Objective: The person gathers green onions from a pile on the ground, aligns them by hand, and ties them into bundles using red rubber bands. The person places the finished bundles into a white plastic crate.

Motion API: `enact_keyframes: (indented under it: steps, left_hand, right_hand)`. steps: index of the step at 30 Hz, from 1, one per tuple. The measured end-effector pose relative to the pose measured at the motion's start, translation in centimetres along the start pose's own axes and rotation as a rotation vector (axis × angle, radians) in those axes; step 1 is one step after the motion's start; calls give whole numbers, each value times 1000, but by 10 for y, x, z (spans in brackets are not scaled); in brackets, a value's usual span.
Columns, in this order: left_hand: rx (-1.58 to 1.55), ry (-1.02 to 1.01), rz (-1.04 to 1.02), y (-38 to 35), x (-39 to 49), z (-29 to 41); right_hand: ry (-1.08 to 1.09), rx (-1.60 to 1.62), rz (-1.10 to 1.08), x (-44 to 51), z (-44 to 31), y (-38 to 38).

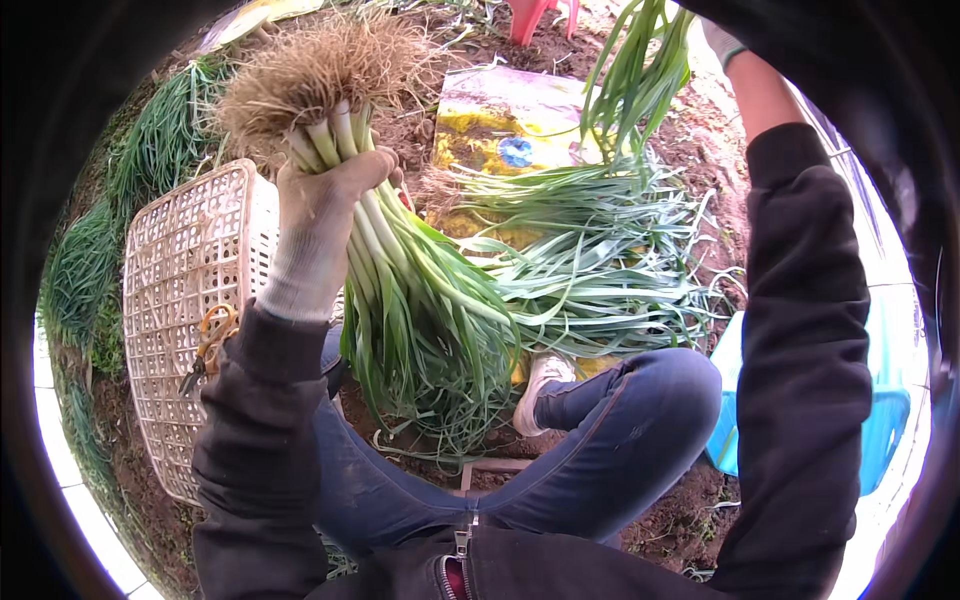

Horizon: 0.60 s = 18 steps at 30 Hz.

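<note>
My left hand, in a pale knit glove, grips a thick bunch of leek-like greens by the white stems. Its brown roots point up, while the long leaves droop toward my knees. At the upper right edge, my gloved right hand is mostly cut off, its fingers hidden. Beside it a smaller bunch of green leaves hangs in the air, apparently from that hand. Below, more cut greens lie in a heap, roots to the left, on a printed plastic sheet.
An upturned pale plastic basket stands at left, with orange-handled scissors on it. A turquoise plastic crate sits at right, partly behind my sleeve. Growing greens line the left. Red plastic legs stand on soil at the top.
</note>
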<state>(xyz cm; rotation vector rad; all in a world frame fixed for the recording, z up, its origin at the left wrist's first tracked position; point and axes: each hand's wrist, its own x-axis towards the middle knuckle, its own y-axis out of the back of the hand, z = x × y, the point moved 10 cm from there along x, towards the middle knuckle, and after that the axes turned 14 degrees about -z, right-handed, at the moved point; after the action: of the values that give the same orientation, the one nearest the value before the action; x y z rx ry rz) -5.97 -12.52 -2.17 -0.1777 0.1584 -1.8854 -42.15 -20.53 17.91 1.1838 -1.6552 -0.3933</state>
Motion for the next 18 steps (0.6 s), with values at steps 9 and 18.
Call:
enact_keyframes:
  steps: [9, 18]
  left_hand:
    - [-120, -30, -93, 14, 1, 18]
    - [-376, -59, -276, 0, 6, 30]
  right_hand:
    - [-35, 249, -338, 4, -62, 93]
    - [-444, 850, -1004, -123, -80, -158]
